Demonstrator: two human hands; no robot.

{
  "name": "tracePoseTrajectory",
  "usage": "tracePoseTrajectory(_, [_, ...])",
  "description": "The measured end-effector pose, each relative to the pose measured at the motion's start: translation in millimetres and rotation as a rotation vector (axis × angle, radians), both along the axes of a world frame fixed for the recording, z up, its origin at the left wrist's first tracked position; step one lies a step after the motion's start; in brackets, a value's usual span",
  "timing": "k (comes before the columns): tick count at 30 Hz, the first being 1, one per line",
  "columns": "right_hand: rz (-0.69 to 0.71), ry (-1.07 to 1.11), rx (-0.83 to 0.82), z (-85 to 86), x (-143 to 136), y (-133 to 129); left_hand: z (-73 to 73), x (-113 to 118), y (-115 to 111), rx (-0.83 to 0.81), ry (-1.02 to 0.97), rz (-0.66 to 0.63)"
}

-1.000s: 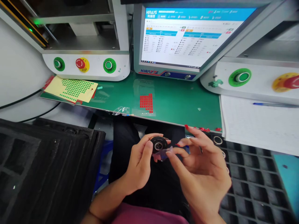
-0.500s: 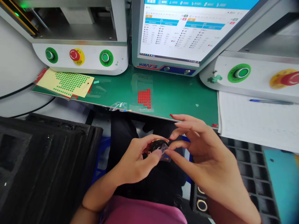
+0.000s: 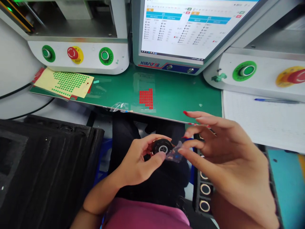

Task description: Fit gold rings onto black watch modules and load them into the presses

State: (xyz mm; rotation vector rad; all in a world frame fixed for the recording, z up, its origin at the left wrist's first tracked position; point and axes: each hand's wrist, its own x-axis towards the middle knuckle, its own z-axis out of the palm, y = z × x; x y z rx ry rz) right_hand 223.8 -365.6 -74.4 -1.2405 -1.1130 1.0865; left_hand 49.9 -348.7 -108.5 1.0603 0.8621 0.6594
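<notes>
My left hand (image 3: pixel 140 162) grips a small round black part (image 3: pixel 158 145) with a pale ring and tiny dots at its centre. The thumb lies on its face and the fingers curl round its edge. A piece of clear plastic film (image 3: pixel 175 153) is pinched between the thumb and a fingertip of my right hand (image 3: pixel 221 152). The film stands out to the right of the black part; I cannot tell whether it still touches it. The other fingers of my right hand are spread. Both hands are above my lap, in front of the bench edge.
The green bench (image 3: pixel 171 105) carries a red sticker sheet (image 3: pixel 146 98), a yellow sheet with green dots (image 3: pixel 69 83) and crumpled film (image 3: pixel 119 107). Behind stands a monitor (image 3: pixel 171 35). Black trays (image 3: pixel 47 171) are stacked left; a compartment tray (image 3: pixel 197 198) with ringed parts is at right.
My right hand has moved right, drawing the film away from the middle of the black part. The black part's face now shows more fully in my left hand.
</notes>
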Motion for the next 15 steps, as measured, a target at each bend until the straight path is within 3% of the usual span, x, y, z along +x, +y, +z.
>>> tracePoseTrajectory(4, [-0.075,0.045,-0.017,3.5,2,-4,-1.4,7,2,-0.112,-0.103,0.110])
tracePoseTrajectory(8, [-0.250,0.072,0.031,-7.0,-9,-13,-2.2,17,-2,-0.134,-0.211,0.243])
tracePoseTrajectory(15, [-0.484,0.124,0.078,-31.0,-35,-19,-4.5,31,-12,-0.011,-0.052,0.271])
